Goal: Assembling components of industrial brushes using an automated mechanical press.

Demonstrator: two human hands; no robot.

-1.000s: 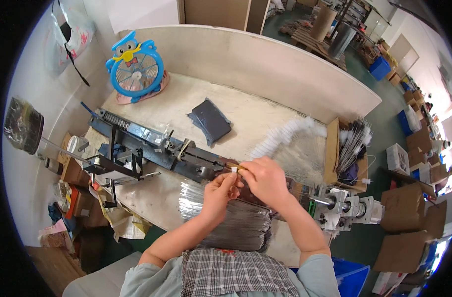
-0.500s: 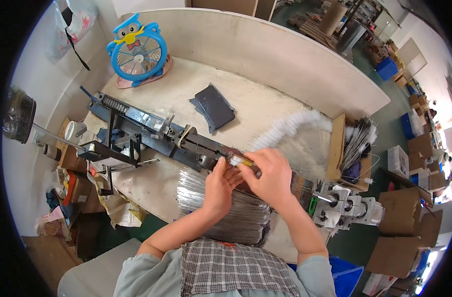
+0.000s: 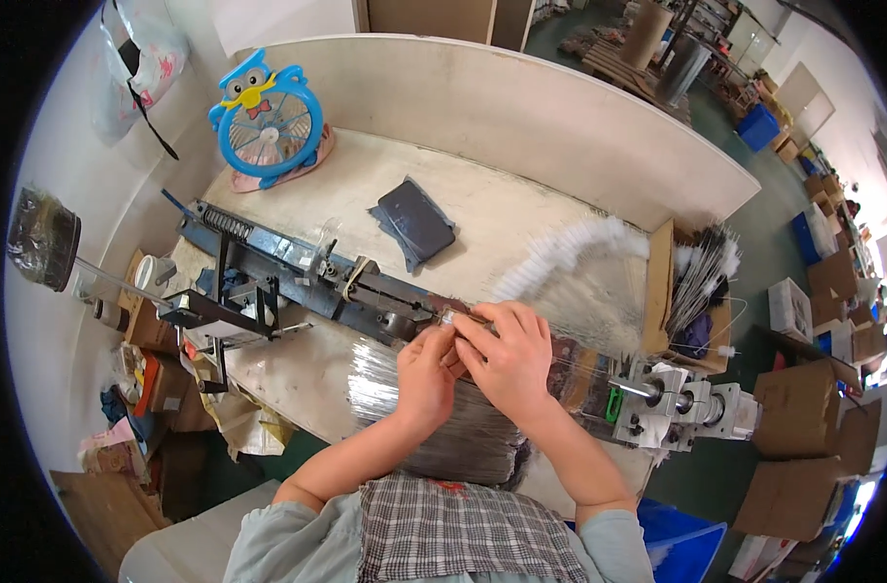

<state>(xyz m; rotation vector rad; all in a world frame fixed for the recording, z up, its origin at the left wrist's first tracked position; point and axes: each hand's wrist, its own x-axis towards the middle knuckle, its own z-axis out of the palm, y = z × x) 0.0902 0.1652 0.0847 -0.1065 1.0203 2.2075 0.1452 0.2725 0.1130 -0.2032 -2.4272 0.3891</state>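
Note:
My left hand [image 3: 426,381] and my right hand [image 3: 508,363] meet over the near side of a long dark metal bench fixture [image 3: 371,313]. Their fingertips pinch closely together. Between them shows a small whitish piece [image 3: 449,317], at the right hand's fingertips; most of it is hidden by fingers. What the left fingers grip cannot be made out. Below the hands lies a thick bundle of thin silvery wires [image 3: 463,428], partly covered by my forearms. Right of them, a motor-like metal device [image 3: 682,406] with a shaft and a green part sits at the table's end.
A dark flat pad [image 3: 416,223] lies on the table behind the fixture. White-tipped wire brushes [image 3: 579,251] are fanned out at the right, next to a cardboard box [image 3: 663,282] of wires. A blue fan [image 3: 271,136] stands at the back left, before a low partition [image 3: 521,102].
My right hand has moved slightly left, and its fingers now close in against the left hand's. The yellow part seen beside the whitish piece is now hidden.

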